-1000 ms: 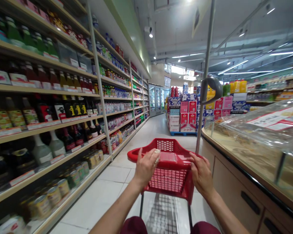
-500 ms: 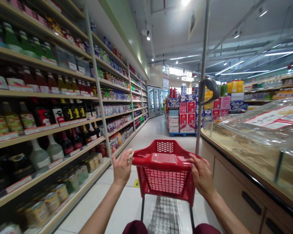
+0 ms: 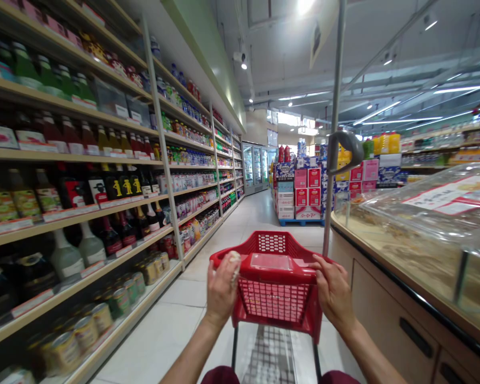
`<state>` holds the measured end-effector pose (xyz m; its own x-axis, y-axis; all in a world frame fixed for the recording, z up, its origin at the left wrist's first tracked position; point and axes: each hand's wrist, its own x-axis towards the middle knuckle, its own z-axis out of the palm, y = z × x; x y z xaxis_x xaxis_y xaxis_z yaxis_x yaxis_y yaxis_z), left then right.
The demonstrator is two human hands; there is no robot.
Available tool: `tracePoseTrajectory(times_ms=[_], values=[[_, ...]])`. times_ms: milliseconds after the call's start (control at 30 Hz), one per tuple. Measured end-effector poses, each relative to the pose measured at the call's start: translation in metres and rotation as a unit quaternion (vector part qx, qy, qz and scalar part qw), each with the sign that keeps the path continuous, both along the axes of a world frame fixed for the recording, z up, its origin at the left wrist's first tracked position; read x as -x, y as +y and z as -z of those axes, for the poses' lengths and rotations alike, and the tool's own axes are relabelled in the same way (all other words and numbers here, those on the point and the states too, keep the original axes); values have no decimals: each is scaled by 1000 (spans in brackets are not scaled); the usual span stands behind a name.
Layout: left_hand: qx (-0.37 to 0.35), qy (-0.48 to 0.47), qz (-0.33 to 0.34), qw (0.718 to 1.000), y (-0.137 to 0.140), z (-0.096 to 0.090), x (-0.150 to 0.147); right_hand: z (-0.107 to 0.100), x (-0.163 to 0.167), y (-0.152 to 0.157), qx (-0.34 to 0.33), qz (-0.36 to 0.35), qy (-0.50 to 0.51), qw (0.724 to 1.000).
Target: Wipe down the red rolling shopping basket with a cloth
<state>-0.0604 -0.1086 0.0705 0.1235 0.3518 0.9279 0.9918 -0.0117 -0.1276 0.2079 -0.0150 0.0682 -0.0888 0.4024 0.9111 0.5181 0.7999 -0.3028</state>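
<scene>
A red plastic shopping cart (image 3: pixel 274 296) stands in front of me, with a clear label panel in the middle of its handle (image 3: pixel 283 268). My left hand (image 3: pixel 221 290) is closed on a crumpled white tissue (image 3: pixel 235 261) and presses it to the left part of the handle. Whether it is paper or cloth is too small to tell. At the handle's right end, my right hand (image 3: pixel 335 290) has its fingers wrapped over the red bar. Through the grid of the cart's back panel, only more red plastic shows.
Shelves (image 3: pixel 116 205) of bottles and cans line the left side. A counter (image 3: pixel 388 288) with clear lids runs close along the right, beside a metal pole (image 3: pixel 333 101) with a grey hook-shaped part (image 3: pixel 346 152). Boxes (image 3: pixel 308 186) are stacked on a blue pallet (image 3: pixel 294 221) ahead.
My left hand has slid right along the handle with the tissue, from its left end toward the label panel. My right hand keeps its place on the bar. The view has barely shifted.
</scene>
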Motion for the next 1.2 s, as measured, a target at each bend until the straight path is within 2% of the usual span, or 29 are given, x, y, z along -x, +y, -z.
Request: tracePoseTrajectory(times_ms=[100, 267, 467, 633, 700, 800, 900, 1000, 1100, 1200], values=[[25, 23, 46, 998, 3, -2, -12, 0, -1, 1, -1, -9, -7, 1000], [3, -72, -11, 997, 5, -12, -8, -1, 4, -3, 3, -7, -10, 1000], [125, 0, 82, 989, 19, -29, -51, -1, 7, -6, 1, -7, -23, 1000], [133, -125, 6, 983, 28, -47, -46, -1, 7, -7, -5, -14, -29, 999], [165, -105, 41, 980, 30, -50, -61, 0, 7, -7, -2, -10, -21, 1000], [219, -56, 125, 966, 34, -53, -98, 0, 5, -6, 4, -13, -19, 1000], [256, -82, 131, 954, 36, -57, -117, -10, 6, -8, 23, -10, -24, 999], [290, -95, 93, 948, 32, -58, -101, -29, 24, -17, 34, -17, -34, 999], [316, -92, 29, 944, 25, -51, -68, -47, 61, -31, 65, -70, -125, 988], [329, -74, 2, 941, 19, -44, -45, -57, 94, -39, 101, -72, -179, 976]])
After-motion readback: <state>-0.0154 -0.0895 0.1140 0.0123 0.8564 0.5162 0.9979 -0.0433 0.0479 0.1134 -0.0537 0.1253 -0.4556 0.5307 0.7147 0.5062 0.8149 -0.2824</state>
